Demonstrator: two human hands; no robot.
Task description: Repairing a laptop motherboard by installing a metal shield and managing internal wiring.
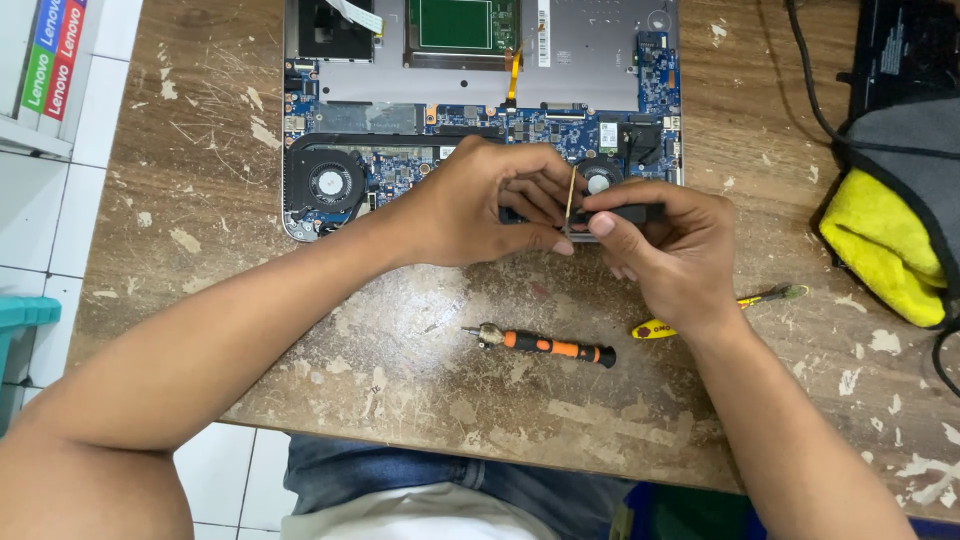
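Fingers of the left hand and right hand pinch a small black part and thin flat cable over the opened laptop; both look light, fragile, best held by edges.

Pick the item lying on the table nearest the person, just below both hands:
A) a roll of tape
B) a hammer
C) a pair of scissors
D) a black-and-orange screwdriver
D: a black-and-orange screwdriver lies on the worn table, untouched, below the left hand and right hand, which hold a small black part over the opened laptop.
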